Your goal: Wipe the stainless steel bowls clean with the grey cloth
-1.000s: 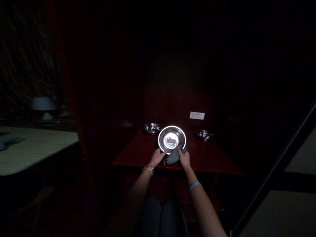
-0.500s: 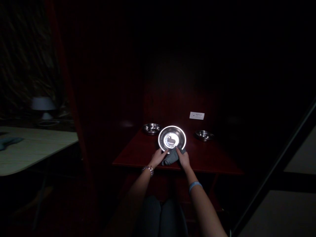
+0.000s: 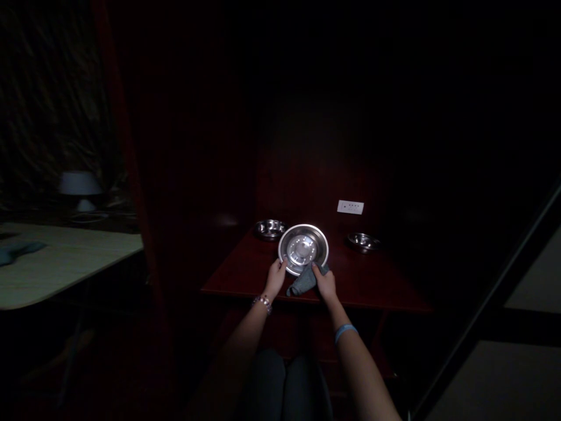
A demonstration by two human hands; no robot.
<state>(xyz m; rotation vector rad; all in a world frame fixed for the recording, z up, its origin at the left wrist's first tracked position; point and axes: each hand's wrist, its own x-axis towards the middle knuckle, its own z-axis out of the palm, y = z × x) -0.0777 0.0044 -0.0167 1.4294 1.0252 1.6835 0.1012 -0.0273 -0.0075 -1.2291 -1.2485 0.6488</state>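
A shiny metal bowl (image 3: 303,248) is held up over the dark red table (image 3: 245,275), its inside facing me. My left hand (image 3: 276,278) is closed on the bowl's lower left rim, thumb on the inside edge. At the lower right rim my right hand (image 3: 325,283) grips the bowl together with a grey cloth (image 3: 303,283), which hangs down between the two hands. The fingers behind the bowl are hidden.
Two more metal bowls stand towards the back of the red table, one at the left (image 3: 270,230) and one at the right (image 3: 363,242). A white socket panel (image 3: 350,207) is on the back wall. Further left are a pale table (image 3: 87,251) and a white lamp (image 3: 80,183).
My left hand has shifted left and up along the bowl's rim. The bowl has turned slightly, and the bright reflection inside it has dimmed. My right hand keeps its hold with the cloth.
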